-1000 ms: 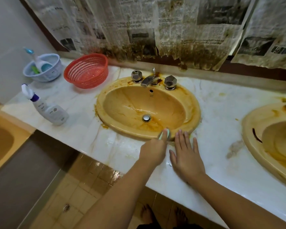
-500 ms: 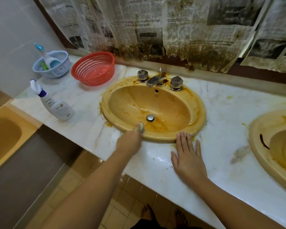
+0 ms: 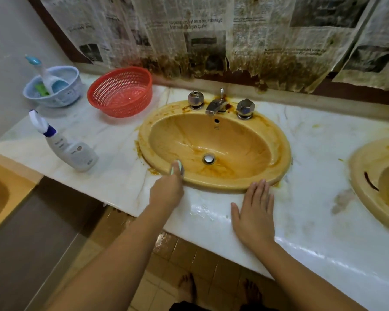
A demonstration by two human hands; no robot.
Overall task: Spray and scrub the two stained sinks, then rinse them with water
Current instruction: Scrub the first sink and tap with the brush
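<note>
While the sponge (image 3: pixel 177 169) is gripped in the left hand (image 3: pixel 166 195) at the sink's (image 3: pixel 222 187) near-left rim, the right hand (image 3: pixel 254 217) is laid flat before the sink; the stains (image 3: pixel 213 170) are found beyond the sponge.

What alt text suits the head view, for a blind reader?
A person's left hand holds a scrubber on the near rim of a stained yellow sink; the right hand rests flat on the marble counter. A spray bottle stands left.

Both bare forearms reach forward; the left hand (image 3: pixel 166 194) is curled, knuckles up, gripping a small scrubber (image 3: pixel 176 168) that pokes out past its fingers. The right hand (image 3: pixel 254 212) lies flat, palm down, on the bench (image 3: pixel 312 221); fingers straight and together, thumb spread left.
</note>
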